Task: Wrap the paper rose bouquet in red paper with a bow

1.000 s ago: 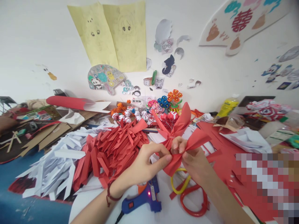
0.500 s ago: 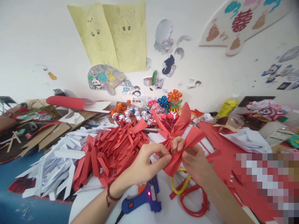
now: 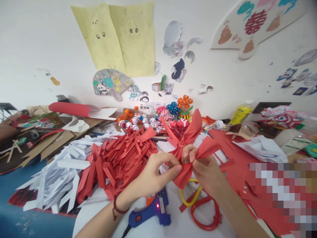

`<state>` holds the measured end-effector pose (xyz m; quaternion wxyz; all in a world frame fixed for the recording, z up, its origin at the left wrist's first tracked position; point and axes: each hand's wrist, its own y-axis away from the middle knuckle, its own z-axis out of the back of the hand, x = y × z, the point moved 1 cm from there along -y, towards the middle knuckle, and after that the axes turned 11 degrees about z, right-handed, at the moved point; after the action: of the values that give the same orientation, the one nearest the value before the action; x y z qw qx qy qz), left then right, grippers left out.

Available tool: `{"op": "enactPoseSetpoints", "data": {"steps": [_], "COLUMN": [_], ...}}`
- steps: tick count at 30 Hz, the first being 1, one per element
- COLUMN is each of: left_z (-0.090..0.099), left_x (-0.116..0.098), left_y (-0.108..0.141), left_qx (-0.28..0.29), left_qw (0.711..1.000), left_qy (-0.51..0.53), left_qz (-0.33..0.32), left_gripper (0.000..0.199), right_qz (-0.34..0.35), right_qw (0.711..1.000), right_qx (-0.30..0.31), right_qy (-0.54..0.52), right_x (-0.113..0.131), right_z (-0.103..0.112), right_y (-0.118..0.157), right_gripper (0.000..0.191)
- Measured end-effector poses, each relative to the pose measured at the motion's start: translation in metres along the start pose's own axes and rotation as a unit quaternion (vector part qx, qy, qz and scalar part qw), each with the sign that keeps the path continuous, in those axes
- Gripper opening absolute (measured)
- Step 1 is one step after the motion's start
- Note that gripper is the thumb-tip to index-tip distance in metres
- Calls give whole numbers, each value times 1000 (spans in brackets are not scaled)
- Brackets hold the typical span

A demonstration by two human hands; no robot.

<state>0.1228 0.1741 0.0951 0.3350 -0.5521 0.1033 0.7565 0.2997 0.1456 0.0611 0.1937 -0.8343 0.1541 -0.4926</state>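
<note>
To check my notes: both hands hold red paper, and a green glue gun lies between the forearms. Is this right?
The colour is wrong: the head view shows a blue glue gun. The left hand and right hand do hold red paper.

1. The head view is taken from above, on the near side of the blue glue gun (image 3: 148, 213).
2. The camera is faced forward and down, across the glue gun to the wall (image 3: 223, 79) beyond it.
3. The left hand (image 3: 158, 173) and right hand (image 3: 206, 170) are seen at close range; the wall is seen farther off.
</note>
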Motion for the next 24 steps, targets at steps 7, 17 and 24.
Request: {"op": "enactPoseSetpoints", "data": {"steps": [7,17,24], "left_z": [0,-1,0], "left_x": [-1,-1,-1], "left_y": [0,0,0], "left_qx": [-7,-11,-6], "left_qw": [1000,1000,1000], "left_qy": [-1,-11,-14], "left_qz": [-2,-3,-6], "left_gripper": [23,23,23], "right_qz": [-27,-22,-23], "right_qw": [1000,1000,1000], "right_qx": [-8,5,-17], "right_qy": [6,-6,-10], "right_x": [-4,-4,-3], "right_z": [6,5,4], "right_y": [1,2,-1], "right_gripper": [43,33,31]}}
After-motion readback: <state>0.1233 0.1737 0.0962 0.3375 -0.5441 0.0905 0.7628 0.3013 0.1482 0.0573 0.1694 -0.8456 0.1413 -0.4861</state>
